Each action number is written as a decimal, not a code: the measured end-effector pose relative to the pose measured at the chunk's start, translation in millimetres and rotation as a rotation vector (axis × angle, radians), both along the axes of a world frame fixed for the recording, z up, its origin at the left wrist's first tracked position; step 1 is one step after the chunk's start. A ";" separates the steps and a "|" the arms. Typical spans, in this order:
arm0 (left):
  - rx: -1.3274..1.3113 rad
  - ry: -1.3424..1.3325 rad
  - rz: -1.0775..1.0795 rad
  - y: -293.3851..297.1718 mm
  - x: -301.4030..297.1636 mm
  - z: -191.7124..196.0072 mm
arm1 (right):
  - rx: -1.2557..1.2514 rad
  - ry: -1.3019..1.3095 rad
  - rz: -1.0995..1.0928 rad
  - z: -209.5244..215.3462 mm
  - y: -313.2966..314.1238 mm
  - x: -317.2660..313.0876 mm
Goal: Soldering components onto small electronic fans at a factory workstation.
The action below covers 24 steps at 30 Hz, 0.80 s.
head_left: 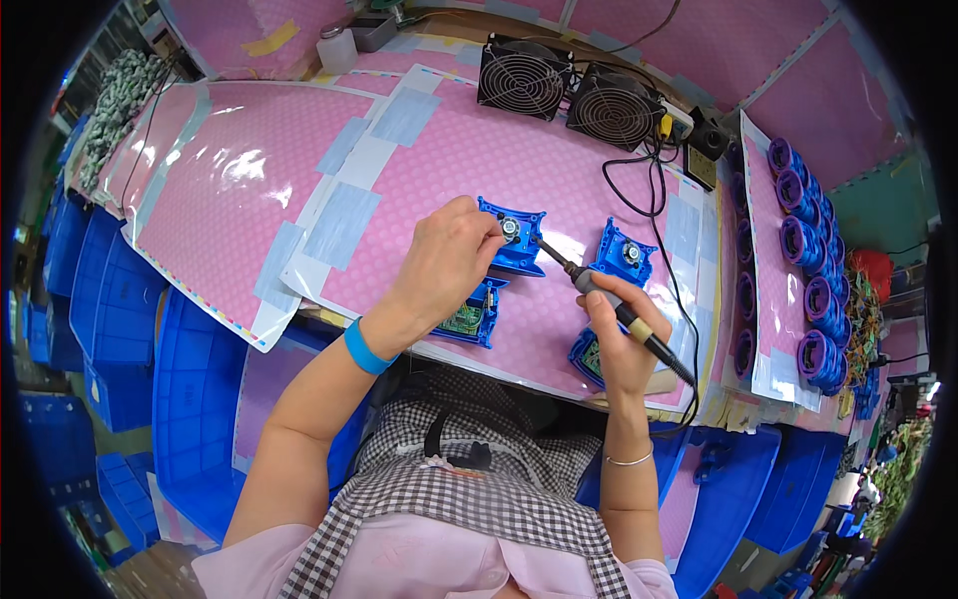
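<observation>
My right hand point(627, 334) grips a soldering iron point(584, 280) like a pen, its tip at the right side of the speaker inside a blue plastic housing half point(519, 264). On that housing's left side my left hand point(449, 250) is pinched at the round speaker point(511, 229); whatever its fingertips hold is hidden. Below the left hand lies another blue housing half with a green circuit board point(465, 318), partly covered by the wrist. Beyond the right hand sits a blue housing half with a speaker point(629, 254). A further blue piece with a board point(589, 359) lies partly behind the right hand.
Two black fans point(524, 80) stand at the back of the pink-covered table point(439, 150), with a black cable point(661, 185) running beside them. Several purple-blue rings point(820, 299) line the right-hand board. A white bottle point(337, 50) is at the back left. Blue bins point(200, 399) flank me.
</observation>
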<state>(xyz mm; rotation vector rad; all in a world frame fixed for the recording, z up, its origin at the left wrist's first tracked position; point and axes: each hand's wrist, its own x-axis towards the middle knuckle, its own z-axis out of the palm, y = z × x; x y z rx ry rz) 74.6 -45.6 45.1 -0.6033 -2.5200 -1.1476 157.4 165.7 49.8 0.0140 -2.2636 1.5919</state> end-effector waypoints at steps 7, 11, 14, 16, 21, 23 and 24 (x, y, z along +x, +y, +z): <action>-0.049 0.033 -0.039 15.3 0.4 -2.2 | 0.001 -0.054 0.010 -5.4 9.5 -8.5; -0.042 -0.043 -0.083 18.1 -0.1 -3.3 | 0.002 -0.008 0.020 -12.1 8.9 -10.7; -0.063 -0.042 -0.080 19.2 -1.4 -4.1 | 0.040 -0.037 0.019 -9.7 6.8 -11.3; -0.080 -0.049 -0.073 20.5 -2.0 -3.7 | 0.023 -0.044 0.019 -11.8 8.5 -11.9; -0.075 -0.049 -0.075 20.0 -1.8 -5.1 | 0.019 -0.020 0.013 -15.7 8.4 -13.0; -0.072 -0.047 -0.076 21.3 -2.6 -5.6 | 0.034 -0.012 0.014 -15.7 9.1 -13.2; -0.067 -0.043 -0.076 21.8 -3.0 -6.1 | 0.033 -0.013 0.014 -15.4 9.2 -13.1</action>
